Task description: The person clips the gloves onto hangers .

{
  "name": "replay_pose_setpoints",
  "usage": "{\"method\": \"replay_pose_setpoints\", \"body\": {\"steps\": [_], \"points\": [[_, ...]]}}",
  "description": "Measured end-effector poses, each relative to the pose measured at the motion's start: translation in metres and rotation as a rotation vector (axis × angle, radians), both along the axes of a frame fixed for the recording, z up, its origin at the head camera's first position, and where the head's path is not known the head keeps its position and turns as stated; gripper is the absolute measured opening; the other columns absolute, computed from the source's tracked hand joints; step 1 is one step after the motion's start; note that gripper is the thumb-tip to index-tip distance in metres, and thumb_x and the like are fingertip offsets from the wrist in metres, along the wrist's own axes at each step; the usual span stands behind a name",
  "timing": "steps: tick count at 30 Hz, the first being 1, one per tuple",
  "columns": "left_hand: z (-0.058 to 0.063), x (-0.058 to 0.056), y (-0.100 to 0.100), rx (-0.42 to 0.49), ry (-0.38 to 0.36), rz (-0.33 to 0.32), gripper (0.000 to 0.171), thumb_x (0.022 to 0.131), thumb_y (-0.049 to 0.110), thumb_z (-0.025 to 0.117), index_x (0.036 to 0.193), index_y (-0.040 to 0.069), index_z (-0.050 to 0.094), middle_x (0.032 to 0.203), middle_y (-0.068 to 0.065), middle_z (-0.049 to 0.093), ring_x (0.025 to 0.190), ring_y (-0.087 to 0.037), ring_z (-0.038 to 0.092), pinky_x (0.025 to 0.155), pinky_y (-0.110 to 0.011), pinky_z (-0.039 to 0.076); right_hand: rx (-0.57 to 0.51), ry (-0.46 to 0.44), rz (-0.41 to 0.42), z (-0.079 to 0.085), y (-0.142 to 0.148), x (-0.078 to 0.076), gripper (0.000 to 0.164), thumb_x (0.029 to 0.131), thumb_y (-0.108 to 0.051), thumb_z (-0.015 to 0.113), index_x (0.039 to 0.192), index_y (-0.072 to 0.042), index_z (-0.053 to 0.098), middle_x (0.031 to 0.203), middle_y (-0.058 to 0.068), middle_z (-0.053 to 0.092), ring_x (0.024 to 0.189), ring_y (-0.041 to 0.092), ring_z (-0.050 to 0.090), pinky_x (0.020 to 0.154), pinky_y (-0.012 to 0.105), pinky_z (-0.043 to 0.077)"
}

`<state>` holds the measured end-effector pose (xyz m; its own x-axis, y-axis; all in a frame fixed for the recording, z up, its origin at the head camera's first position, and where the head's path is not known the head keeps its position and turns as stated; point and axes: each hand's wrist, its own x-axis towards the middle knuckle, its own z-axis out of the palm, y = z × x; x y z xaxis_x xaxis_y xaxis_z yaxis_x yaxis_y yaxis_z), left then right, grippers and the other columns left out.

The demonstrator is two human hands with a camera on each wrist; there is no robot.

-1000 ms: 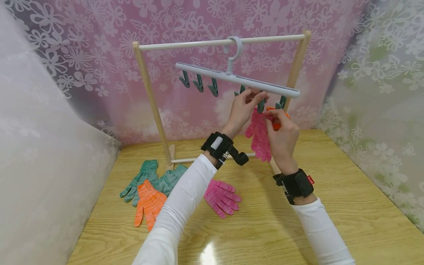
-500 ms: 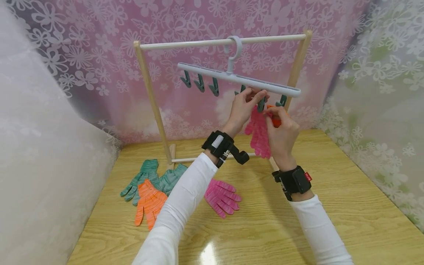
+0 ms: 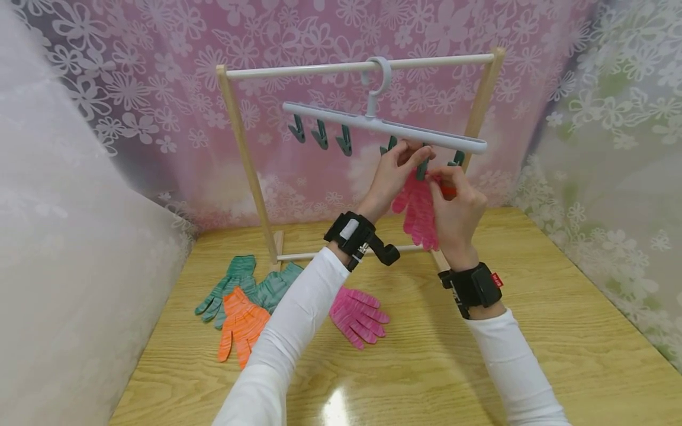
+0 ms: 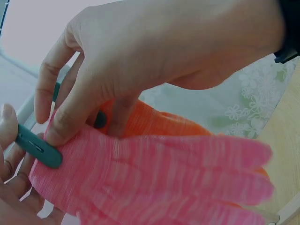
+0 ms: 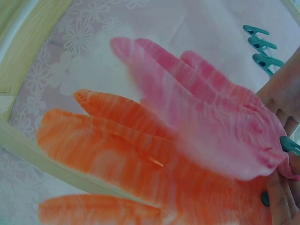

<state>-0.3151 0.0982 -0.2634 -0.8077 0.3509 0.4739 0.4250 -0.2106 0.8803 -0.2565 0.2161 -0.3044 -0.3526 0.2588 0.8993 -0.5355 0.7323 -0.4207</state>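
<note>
Under the right half of the tilted white hanger (image 3: 442,141), my left hand (image 3: 389,180) pinches a dark green clip (image 3: 422,170) between thumb and fingers. The clip overlaps the cuff of a pink knit glove (image 3: 418,207), which hangs fingers down. My right hand (image 3: 459,210) pinches the edge of that cuff between thumb and forefinger, close beside the clip. An orange glove (image 5: 117,140) hangs just behind the pink one, mostly hidden by my right hand in the head view. A dark green clip (image 5: 265,198) shows at its cuff.
The hanger hooks over the white rod (image 3: 298,71) of a wooden rack (image 3: 242,148). Several bare clips (image 3: 321,136) hang along its left side. On the table (image 3: 415,378) lie green gloves (image 3: 234,278), an orange glove (image 3: 242,322) and a pink glove (image 3: 359,318), partly behind my left sleeve.
The hanging pink glove has risen slightly, its cuff higher behind the clip. My right hand has shifted a little up and right with it. My left hand has stayed at the clip.
</note>
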Motion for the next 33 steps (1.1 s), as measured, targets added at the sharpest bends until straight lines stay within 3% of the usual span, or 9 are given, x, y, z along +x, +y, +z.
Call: {"method": "replay_pose_setpoints", "body": {"steps": [9,12,15,18,21,23,26,28,33], "points": [[-0.010,0.000,0.000,0.002,0.001,-0.032,0.029,0.106,0.022,0.057,0.128,0.003,0.062,0.122,-0.011,0.069,0.116,-0.001,0.058,0.104,-0.018,0.044,-0.006,0.046,0.053,-0.010,0.005,-0.001,0.020,0.091,-0.007,0.077,0.109,0.000,0.072,0.099,0.015,0.076,0.081,0.033,0.074,0.078,0.007,0.047],[-0.013,0.001,0.000,0.011,0.004,-0.038,0.032,0.107,0.022,0.056,0.132,0.002,0.060,0.125,-0.012,0.068,0.118,-0.002,0.058,0.106,-0.019,0.043,0.028,0.018,0.034,-0.017,0.006,0.001,0.029,0.089,-0.004,0.078,0.117,-0.003,0.071,0.107,0.013,0.075,0.087,0.032,0.073,0.081,0.024,0.058],[-0.016,0.001,-0.001,0.025,-0.013,-0.047,0.034,0.107,0.020,0.056,0.136,0.003,0.058,0.129,-0.012,0.068,0.118,-0.007,0.061,0.106,-0.021,0.044,0.076,-0.030,0.030,-0.027,0.008,0.002,0.042,0.089,-0.003,0.077,0.129,-0.006,0.065,0.120,0.012,0.071,0.096,0.032,0.069,0.079,0.044,0.059],[-0.018,0.000,0.000,0.024,-0.026,-0.046,0.037,0.106,0.020,0.057,0.140,0.005,0.057,0.131,-0.012,0.068,0.118,-0.008,0.062,0.104,-0.021,0.046,0.097,-0.066,0.045,-0.038,0.011,0.004,0.052,0.090,-0.001,0.075,0.139,-0.009,0.058,0.129,0.013,0.066,0.099,0.033,0.069,0.079,0.049,0.059],[-0.020,-0.001,-0.003,0.007,-0.026,-0.045,0.038,0.106,0.022,0.058,0.141,0.008,0.057,0.129,-0.009,0.069,0.119,-0.004,0.061,0.105,-0.021,0.045,0.089,-0.084,0.047,-0.047,0.014,0.006,0.057,0.091,-0.001,0.074,0.143,-0.014,0.055,0.131,0.012,0.067,0.100,0.035,0.070,0.084,0.045,0.059],[-0.022,-0.002,-0.005,-0.009,-0.026,-0.041,0.040,0.106,0.024,0.058,0.143,0.009,0.055,0.129,-0.006,0.070,0.121,-0.002,0.058,0.107,-0.022,0.043,0.093,-0.081,0.054,-0.052,0.017,0.008,0.058,0.091,-0.001,0.074,0.143,-0.015,0.055,0.130,0.013,0.068,0.091,0.036,0.070,0.079,0.036,0.059],[-0.026,-0.004,-0.010,-0.016,-0.032,-0.038,0.043,0.106,0.024,0.057,0.147,0.009,0.052,0.130,-0.007,0.069,0.125,-0.002,0.056,0.110,-0.025,0.042,0.120,-0.072,0.068,-0.059,0.021,0.010,0.051,0.091,0.000,0.074,0.138,-0.015,0.061,0.114,0.016,0.073,0.068,0.032,0.063,0.065,0.019,0.044],[-0.028,-0.006,-0.013,-0.020,-0.036,-0.029,0.044,0.106,0.023,0.057,0.147,0.008,0.051,0.132,-0.008,0.068,0.127,-0.006,0.056,0.109,-0.027,0.043,0.147,-0.065,0.088,-0.062,0.024,0.012,0.042,0.091,0.001,0.073,0.131,-0.012,0.068,0.111,0.016,0.074,0.065,0.031,0.061,0.062,0.015,0.035],[-0.035,-0.013,-0.021,-0.013,-0.081,-0.026,0.041,0.106,0.022,0.056,0.144,0.007,0.055,0.138,-0.008,0.062,0.125,-0.014,0.059,0.102,-0.028,0.051,0.145,-0.073,0.140,-0.067,0.032,0.016,0.021,0.089,0.006,0.074,0.108,-0.002,0.078,0.117,0.014,0.073,0.088,0.034,0.073,0.075,0.000,0.043]]}}
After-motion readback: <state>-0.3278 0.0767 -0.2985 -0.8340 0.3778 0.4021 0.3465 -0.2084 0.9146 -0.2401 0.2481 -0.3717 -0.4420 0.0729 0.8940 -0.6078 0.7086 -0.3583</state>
